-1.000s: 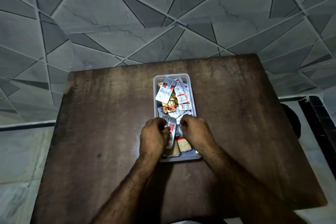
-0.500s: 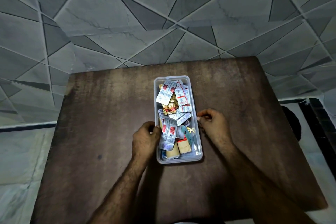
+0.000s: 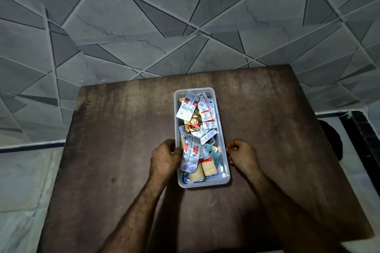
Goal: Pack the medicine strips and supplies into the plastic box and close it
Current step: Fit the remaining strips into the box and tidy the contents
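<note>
Box (image 3: 205,184): clear plastic, open, no lid in view. It sits mid-table (image 3: 123,150), long axis running away from the person, one short end nearest. Contents: strips (image 3: 189,107) and rolls (image 3: 208,167), heaped loosely. Left hand (image 3: 165,159) is curled at the left wall; whether it grips the rim or a strip cannot be told. Right hand (image 3: 242,154) is curled and empty, just beside the right wall. Recommended: press the heap below the rim before lidding.

- Print on strips (image 3: 188,107): too small to read.
- Lower layers in box (image 3: 223,141): buried under top strips.
- Fingertips of left hand (image 3: 164,158) and right hand (image 3: 242,155): curled under, contact with box unclear.
- Forearms, near tabletop (image 3: 123,129) edge: cut off at bottom.
- Dark shape (image 3: 333,139) past right tabletop edge: partly hidden, unidentifiable.
</note>
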{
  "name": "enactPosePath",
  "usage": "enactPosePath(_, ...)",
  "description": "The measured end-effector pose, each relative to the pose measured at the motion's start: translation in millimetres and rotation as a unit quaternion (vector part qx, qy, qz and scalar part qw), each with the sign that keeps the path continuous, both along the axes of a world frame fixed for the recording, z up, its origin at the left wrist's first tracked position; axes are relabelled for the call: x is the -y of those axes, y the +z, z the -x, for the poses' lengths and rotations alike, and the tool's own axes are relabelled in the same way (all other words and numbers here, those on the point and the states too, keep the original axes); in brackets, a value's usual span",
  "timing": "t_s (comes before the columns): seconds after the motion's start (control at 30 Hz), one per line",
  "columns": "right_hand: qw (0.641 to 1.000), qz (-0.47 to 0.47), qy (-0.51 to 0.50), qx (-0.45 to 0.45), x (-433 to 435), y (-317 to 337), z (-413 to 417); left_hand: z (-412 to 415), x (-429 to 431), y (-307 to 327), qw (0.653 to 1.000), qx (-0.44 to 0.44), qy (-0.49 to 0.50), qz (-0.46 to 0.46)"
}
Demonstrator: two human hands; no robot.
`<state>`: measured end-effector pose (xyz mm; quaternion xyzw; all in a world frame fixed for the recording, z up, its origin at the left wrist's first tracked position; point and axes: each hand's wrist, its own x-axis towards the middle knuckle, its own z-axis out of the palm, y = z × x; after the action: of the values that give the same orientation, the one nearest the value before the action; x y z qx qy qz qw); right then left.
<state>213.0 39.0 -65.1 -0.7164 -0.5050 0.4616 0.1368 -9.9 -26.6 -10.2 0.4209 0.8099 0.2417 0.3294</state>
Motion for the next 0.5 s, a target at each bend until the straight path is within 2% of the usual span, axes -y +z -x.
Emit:
enactPosePath(0.23,0.997,-0.005,0.039,0.070,4.4,9.5,14.7,1.5,1.9,2.6,1.000,-0.002,-0.003,-0.005)
enactPosePath(0.5,0.995,0.023,0.007,0.101,-0.4,4.1,20.8,9.6,5.6,-1.0,1.000,0.006,0.015,-0.007)
